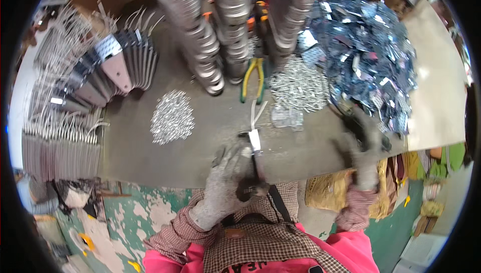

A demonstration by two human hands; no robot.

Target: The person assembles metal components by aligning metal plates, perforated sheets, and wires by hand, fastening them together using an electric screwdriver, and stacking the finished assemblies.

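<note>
My left hand (228, 177), in a grey glove, is closed around a dark narrow metal part with white wires (257, 165) at the table's front edge. A white label is on the part, and two pale wires stick out from its far end. My right hand (366, 152), also gloved, is over the front right of the table and smeared by motion. A dark tool-like object (356, 127) is at its fingers; I cannot tell whether it is gripped. Pliers with yellow and green handles (253, 80) lie beyond the wired part.
Several tall stacks of curved metal bands (233, 27) stand at the back. On the left are rows of wired metal parts (62, 157). A pile of small silver fasteners (173, 117), a heap of pins (300, 87) and a large heap of bluish metal plates (371, 47) also lie on the table.
</note>
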